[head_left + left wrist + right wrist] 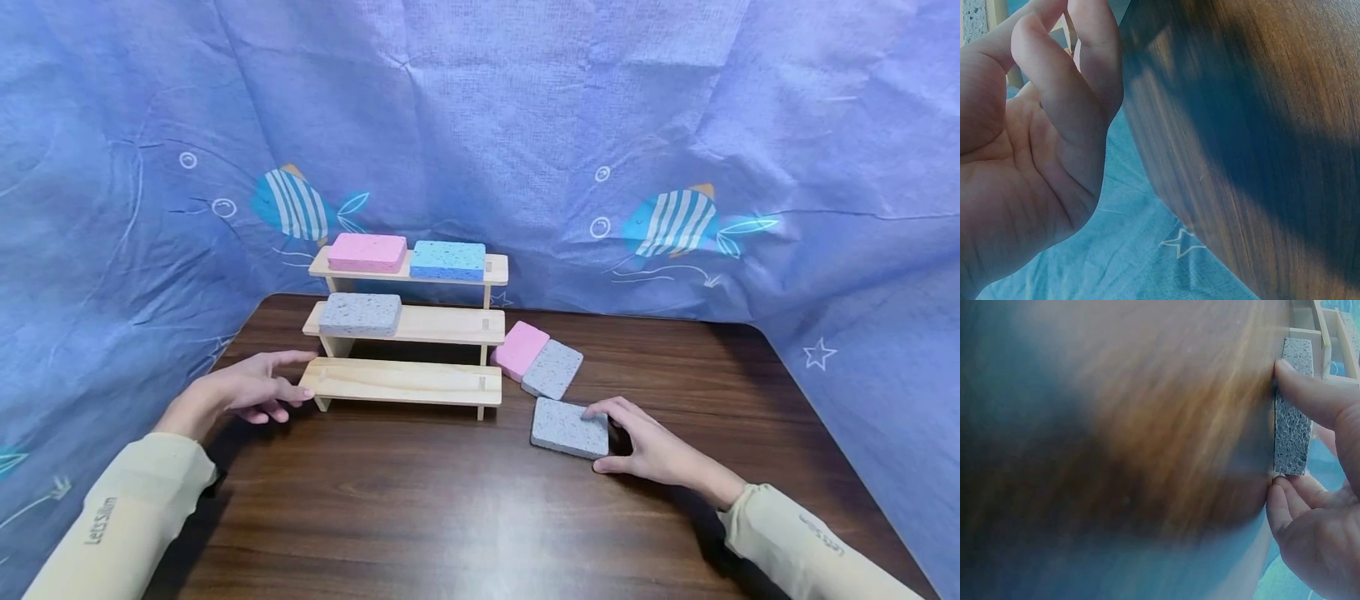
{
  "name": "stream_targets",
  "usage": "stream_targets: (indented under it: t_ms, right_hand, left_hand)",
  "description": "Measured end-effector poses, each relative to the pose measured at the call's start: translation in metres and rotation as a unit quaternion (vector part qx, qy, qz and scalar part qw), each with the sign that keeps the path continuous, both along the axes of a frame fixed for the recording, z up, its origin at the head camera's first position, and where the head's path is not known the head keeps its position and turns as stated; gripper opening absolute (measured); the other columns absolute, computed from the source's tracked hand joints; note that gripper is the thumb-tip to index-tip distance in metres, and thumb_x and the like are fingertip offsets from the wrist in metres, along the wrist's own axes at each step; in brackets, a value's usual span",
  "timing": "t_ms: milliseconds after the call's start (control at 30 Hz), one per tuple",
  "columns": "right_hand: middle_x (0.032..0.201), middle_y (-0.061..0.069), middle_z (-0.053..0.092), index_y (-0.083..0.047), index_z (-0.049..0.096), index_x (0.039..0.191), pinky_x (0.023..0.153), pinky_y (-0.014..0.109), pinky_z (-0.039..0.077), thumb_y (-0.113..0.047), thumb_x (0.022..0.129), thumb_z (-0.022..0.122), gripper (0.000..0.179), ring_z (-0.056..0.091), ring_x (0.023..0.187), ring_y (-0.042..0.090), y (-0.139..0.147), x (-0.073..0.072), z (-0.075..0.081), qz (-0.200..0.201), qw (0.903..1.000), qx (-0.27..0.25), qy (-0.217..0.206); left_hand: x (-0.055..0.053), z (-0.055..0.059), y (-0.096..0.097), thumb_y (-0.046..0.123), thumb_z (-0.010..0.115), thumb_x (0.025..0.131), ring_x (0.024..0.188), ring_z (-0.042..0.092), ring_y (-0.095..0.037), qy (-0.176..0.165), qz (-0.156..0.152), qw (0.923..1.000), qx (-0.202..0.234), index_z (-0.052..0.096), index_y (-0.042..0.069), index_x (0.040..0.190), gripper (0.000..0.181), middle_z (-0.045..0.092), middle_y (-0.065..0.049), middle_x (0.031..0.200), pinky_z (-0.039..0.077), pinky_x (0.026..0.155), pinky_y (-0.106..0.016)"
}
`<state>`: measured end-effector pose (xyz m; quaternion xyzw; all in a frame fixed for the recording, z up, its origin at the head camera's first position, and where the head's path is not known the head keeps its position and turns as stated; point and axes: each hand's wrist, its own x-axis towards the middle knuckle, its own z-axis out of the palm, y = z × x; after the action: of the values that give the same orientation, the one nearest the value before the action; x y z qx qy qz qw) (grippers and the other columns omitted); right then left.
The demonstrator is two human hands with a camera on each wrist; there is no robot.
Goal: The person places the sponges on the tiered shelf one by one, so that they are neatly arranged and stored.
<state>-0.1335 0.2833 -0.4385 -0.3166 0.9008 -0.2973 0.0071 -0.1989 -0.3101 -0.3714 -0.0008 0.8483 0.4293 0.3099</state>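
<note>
My right hand [652, 446] holds a grey speckled sponge [566, 427] at its right end, low over the table. In the right wrist view, the thumb lies along one side of that sponge [1295, 419] and the fingertips are at its lower end. At the left, my left hand [251, 387] grips the end of the lowest board of a three-step wooden rack [397, 379], thumb at the front edge and index finger at the back. The left wrist view shows that palm [1029, 150] with loosely bent fingers; their contact with the rack is hidden there.
A pink sponge [367, 252] and a blue sponge [447, 260] sit on the top step, and a grey sponge [360, 314] on the middle step's left. Right of the rack, another pink sponge [520, 350] and grey sponge [552, 369] touch on the brown table [420, 517]. Blue cloth [495, 125] hangs behind.
</note>
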Motion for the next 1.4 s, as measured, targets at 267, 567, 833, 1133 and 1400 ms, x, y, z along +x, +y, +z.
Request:
stream_targets:
  t_ms: [267, 567, 833, 1133, 1400]
  right_hand:
    - [0.128, -0.002, 0.059, -0.019, 0.064, 0.120, 0.089, 0.040, 0.053, -0.018, 0.077, 0.091, 0.051, 0.056, 0.118, 0.015, 0.006, -0.009, 0.010, 0.018, 0.9995, -0.027, -0.005]
    - [0.137, 0.009, 0.052, -0.020, 0.069, 0.116, 0.090, 0.043, 0.055, -0.018, 0.082, 0.088, 0.039, 0.058, 0.115, 0.016, 0.006, -0.017, 0.037, 0.024, 0.9937, -0.073, -0.082]
    - [0.144, 0.015, 0.047, -0.015, 0.072, 0.115, 0.094, 0.032, 0.053, -0.014, 0.081, 0.087, 0.037, 0.065, 0.113, 0.020, -0.005, -0.024, 0.066, 0.042, 0.9823, -0.130, -0.129]
    - [0.146, 0.019, 0.044, 0.000, 0.067, 0.119, 0.086, 0.037, 0.057, 0.006, 0.080, 0.083, 0.042, 0.068, 0.110, 0.024, -0.023, -0.044, 0.104, 0.065, 0.9670, -0.215, -0.121]
    - [0.152, 0.018, 0.042, 0.005, 0.064, 0.122, 0.095, 0.036, 0.053, 0.010, 0.082, 0.079, 0.042, 0.064, 0.117, 0.025, -0.045, -0.059, 0.119, 0.056, 0.9463, -0.292, -0.127]
  left_hand:
    - [-0.001, 0.001, 0.002, 0.026, 0.074, 0.095, 0.063, 0.067, -0.017, -0.004, 0.000, 0.9999, -0.009, 0.018, 0.012, 0.162, 0.088, 0.067, -0.014, 0.099, 0.050, 0.047, -0.026]
    - [-0.001, 0.003, 0.001, 0.026, 0.074, 0.095, 0.063, 0.067, -0.017, -0.005, 0.000, 1.0000, -0.002, 0.018, 0.012, 0.162, 0.088, 0.067, -0.014, 0.099, 0.049, 0.047, -0.025]
    - [-0.001, 0.001, 0.001, 0.026, 0.075, 0.095, 0.062, 0.067, -0.017, -0.006, 0.001, 1.0000, -0.002, 0.018, 0.012, 0.162, 0.089, 0.067, -0.014, 0.099, 0.049, 0.046, -0.025]
    - [-0.001, 0.001, -0.001, 0.027, 0.074, 0.095, 0.063, 0.067, -0.017, -0.008, -0.001, 1.0000, -0.004, 0.017, 0.012, 0.162, 0.089, 0.067, -0.014, 0.099, 0.049, 0.047, -0.025]
    - [-0.002, -0.001, -0.001, 0.028, 0.074, 0.095, 0.063, 0.067, -0.016, -0.009, -0.002, 0.9999, -0.005, 0.018, 0.013, 0.162, 0.089, 0.068, -0.012, 0.097, 0.049, 0.047, -0.026]
